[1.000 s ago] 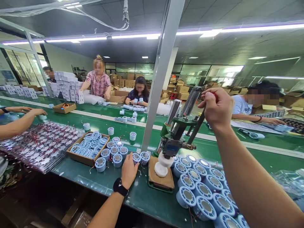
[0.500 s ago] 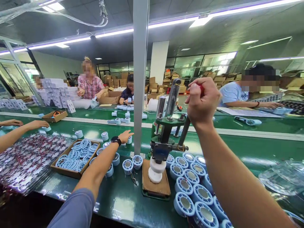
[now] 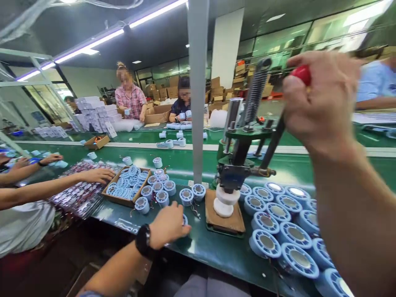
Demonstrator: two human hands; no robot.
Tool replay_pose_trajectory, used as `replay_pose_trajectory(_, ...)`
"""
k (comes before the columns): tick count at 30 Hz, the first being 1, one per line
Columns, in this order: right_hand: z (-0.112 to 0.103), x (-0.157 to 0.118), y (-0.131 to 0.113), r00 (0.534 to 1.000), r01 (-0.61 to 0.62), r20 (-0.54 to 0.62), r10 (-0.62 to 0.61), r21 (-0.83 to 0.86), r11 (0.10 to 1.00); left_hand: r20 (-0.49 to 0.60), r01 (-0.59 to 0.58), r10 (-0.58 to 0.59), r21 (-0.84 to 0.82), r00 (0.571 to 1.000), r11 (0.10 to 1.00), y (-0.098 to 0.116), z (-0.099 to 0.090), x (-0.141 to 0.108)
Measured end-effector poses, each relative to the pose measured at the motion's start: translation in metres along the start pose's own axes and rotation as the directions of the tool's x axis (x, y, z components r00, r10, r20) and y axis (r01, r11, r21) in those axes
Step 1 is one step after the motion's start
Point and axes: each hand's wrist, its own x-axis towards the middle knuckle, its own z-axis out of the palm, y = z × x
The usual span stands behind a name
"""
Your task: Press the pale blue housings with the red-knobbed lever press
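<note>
My right hand (image 3: 324,99) is wrapped round the lever (image 3: 274,142) of a hand press (image 3: 236,165), with a red knob (image 3: 301,75) showing at its thumb. Under the ram, a white round pad (image 3: 228,194) hangs just above a white round block (image 3: 223,208) on a brown base board (image 3: 233,220). My left hand (image 3: 169,225), with a black watch, is closed on a light-blue round housing (image 3: 185,220), mostly hidden by the fingers, over the bench's front edge. Two similar housings with wires (image 3: 186,196) stand left of the press.
Many light-blue housings (image 3: 295,234) crowd the bench right of the press. Leftward are a housing cluster (image 3: 157,186), a carton of blue rings (image 3: 128,183) and a co-worker's hand (image 3: 97,175). A grey post (image 3: 198,90) rises behind. Other people sit or stand across the green belt (image 3: 145,154).
My left hand has come back from the belt towards me, now with a light-blue housing in it. My right hand stays on the lever. The view has turned left and tilted.
</note>
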Motion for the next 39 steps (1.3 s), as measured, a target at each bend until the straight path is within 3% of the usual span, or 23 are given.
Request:
replay_pose_trajectory(2,-0.017,-0.043,-0.032,0.999,-0.012,-0.052,0.015,0.044,0.999,0.003,0.027,-0.027,-0.085,1.000,0.996,0.013,0.024,-0.008)
replay_pose_trajectory(4,-0.021,-0.110,-0.065,0.997,0.007,-0.079,0.009,0.201,0.980,-0.058,0.010,-0.020,-0.178,0.998,0.984,0.016,0.038,-0.006)
replay_pose_trajectory(6,-0.007,-0.189,-0.091,0.994,0.008,0.099,-0.048,0.374,0.927,-0.184,-0.066,0.018,-0.258,0.983,0.964,0.004,0.038,-0.001)
replay_pose_trajectory(8,0.020,-0.263,-0.107,0.948,-0.051,0.307,-0.078,0.392,0.919,-0.334,-0.065,-0.029,-0.270,0.942,0.961,-0.027,0.025,0.007)
replay_pose_trajectory(11,0.060,-0.338,-0.114,0.852,-0.129,0.520,-0.068,0.334,0.934,-0.453,0.174,-0.259,-0.222,0.853,0.959,-0.101,-0.007,0.023)
replay_pose_trajectory(13,0.073,-0.361,-0.113,0.784,-0.189,0.618,-0.055,0.322,0.928,-0.480,0.273,-0.340,-0.206,0.809,0.940,-0.154,-0.026,0.035)
replay_pose_trajectory(15,0.074,-0.368,-0.109,0.730,-0.241,0.681,-0.051,0.327,0.914,-0.477,0.308,-0.356,-0.178,0.803,0.935,-0.196,-0.036,0.045)
replay_pose_trajectory(17,0.070,-0.369,-0.105,0.703,-0.273,0.709,-0.048,0.332,0.903,-0.456,0.308,-0.339,-0.143,0.823,0.940,-0.222,-0.037,0.052)
replay_pose_trajectory(20,0.060,-0.370,-0.096,0.682,-0.303,0.730,-0.037,0.328,0.895,-0.431,0.300,-0.312,-0.100,0.846,0.949,-0.240,-0.026,0.059)
replay_pose_trajectory(25,0.043,-0.371,-0.078,0.649,-0.337,0.760,-0.034,0.326,0.883,-0.436,0.289,-0.287,-0.065,0.853,0.955,-0.247,-0.013,0.070)
replay_pose_trajectory(29,0.029,-0.361,-0.072,0.641,-0.366,0.767,-0.022,0.330,0.870,-0.463,0.272,-0.277,-0.079,0.842,0.959,-0.249,-0.024,0.068)
replay_pose_trajectory(32,0.024,-0.353,-0.073,0.642,-0.381,0.766,-0.020,0.342,0.859,-0.540,0.264,-0.279,-0.107,0.794,0.959,-0.237,-0.034,0.056)
replay_pose_trajectory(34,0.023,-0.351,-0.073,0.648,-0.394,0.762,-0.011,0.348,0.850,-0.591,0.226,-0.255,-0.124,0.765,0.966,-0.213,-0.029,0.042)
replay_pose_trajectory(35,0.023,-0.350,-0.073,0.651,-0.402,0.759,-0.005,0.350,0.846,-0.588,0.173,-0.220,-0.136,0.779,0.975,-0.194,-0.020,0.034)
replay_pose_trajectory(36,0.023,-0.350,-0.073,0.653,-0.408,0.757,0.002,0.350,0.843,-0.557,0.090,-0.157,-0.145,0.815,0.985,-0.172,-0.008,0.026)
replay_pose_trajectory(38,0.023,-0.351,-0.073,0.652,-0.416,0.758,0.013,0.344,0.841,-0.339,-0.197,0.092,-0.289,0.936,0.937,-0.123,0.022,0.011)
replay_pose_trajectory(39,0.023,-0.351,-0.074,0.649,-0.417,0.761,0.013,0.341,0.842,-0.226,-0.294,0.223,-0.361,0.948,0.885,-0.098,0.038,0.005)
